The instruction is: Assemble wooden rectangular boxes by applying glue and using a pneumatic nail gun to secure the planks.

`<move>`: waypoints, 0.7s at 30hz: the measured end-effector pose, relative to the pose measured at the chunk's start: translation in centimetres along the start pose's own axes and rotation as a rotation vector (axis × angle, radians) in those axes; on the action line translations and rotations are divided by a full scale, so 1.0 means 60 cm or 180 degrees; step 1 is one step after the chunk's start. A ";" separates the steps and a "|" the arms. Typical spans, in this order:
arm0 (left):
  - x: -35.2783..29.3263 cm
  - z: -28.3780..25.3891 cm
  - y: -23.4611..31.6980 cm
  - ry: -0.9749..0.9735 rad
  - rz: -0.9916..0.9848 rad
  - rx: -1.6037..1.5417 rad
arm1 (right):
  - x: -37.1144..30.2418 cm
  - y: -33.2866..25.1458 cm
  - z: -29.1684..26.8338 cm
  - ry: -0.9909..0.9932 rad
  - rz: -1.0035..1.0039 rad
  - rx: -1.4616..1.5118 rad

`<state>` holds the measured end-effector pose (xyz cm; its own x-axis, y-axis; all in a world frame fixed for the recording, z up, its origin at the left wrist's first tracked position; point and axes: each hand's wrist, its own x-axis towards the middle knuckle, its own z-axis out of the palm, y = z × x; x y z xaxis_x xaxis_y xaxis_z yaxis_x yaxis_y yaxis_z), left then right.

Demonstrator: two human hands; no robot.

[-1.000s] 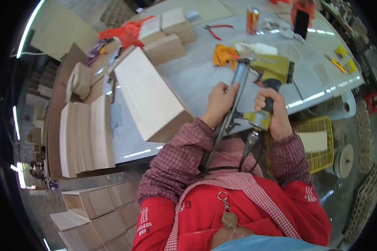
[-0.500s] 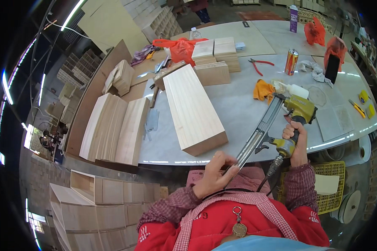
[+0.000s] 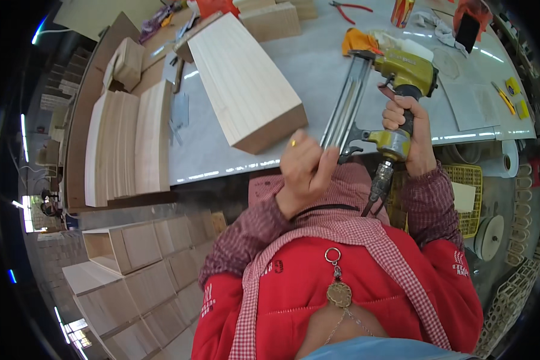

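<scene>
My right hand [image 3: 407, 123] is wrapped round the black grip of a yellow-green air nail gun [image 3: 405, 67]. The gun is held tilted over the table's near edge, with an air hose fitting [image 3: 380, 183] at its lower end. Its long metal magazine [image 3: 349, 99] slants down toward my left hand [image 3: 306, 167]. The fingers of that hand are curled in beside the magazine's near end, thumb up; whatever they hold, if anything, is hidden. A long pale wooden box [image 3: 246, 90] lies on the table to the left of the gun.
Wooden boards [image 3: 126, 141] stand stacked at the table's left. Wooden boxes [image 3: 141, 255] are piled below them. Red-handled pliers [image 3: 349, 11], an orange cloth [image 3: 359, 41] and a yellow cutter [image 3: 503, 98] lie on the table [image 3: 207, 162]. A yellow crate [image 3: 471, 195] sits beneath at right.
The view has tipped downward, so the table sits higher in it. My left hand has curled its fingers and turned thumb up near the magazine's end. My right hand keeps hold of the nail gun.
</scene>
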<state>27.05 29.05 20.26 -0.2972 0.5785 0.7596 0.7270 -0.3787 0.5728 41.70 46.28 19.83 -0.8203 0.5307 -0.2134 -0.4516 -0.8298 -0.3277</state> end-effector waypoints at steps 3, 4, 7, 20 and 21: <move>0.017 0.022 -0.011 0.0359 -0.0166 0.0006 | -0.002 0.020 0.003 -0.0048 0.0173 -0.0033; 0.012 0.024 -0.019 0.0340 -0.0222 -0.0013 | -0.002 0.025 0.006 0.0016 0.0139 -0.0182; -0.011 0.024 -0.040 0.0208 -0.0480 -0.0008 | -0.004 0.035 0.014 0.0182 0.0106 -0.0476; 0.007 -0.063 -0.148 -0.0310 0.0451 0.2247 | -0.037 0.025 0.067 0.0327 0.0196 -0.2824; 0.004 -0.062 -0.150 -0.0299 0.0474 0.2248 | -0.039 0.027 0.072 0.0288 0.0272 -0.2924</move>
<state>18.10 29.93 16.43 -0.1325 0.6287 0.7663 0.9912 0.0800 0.1058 41.35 42.96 23.78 -0.7900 0.5175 -0.3288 0.0963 -0.4249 -0.9001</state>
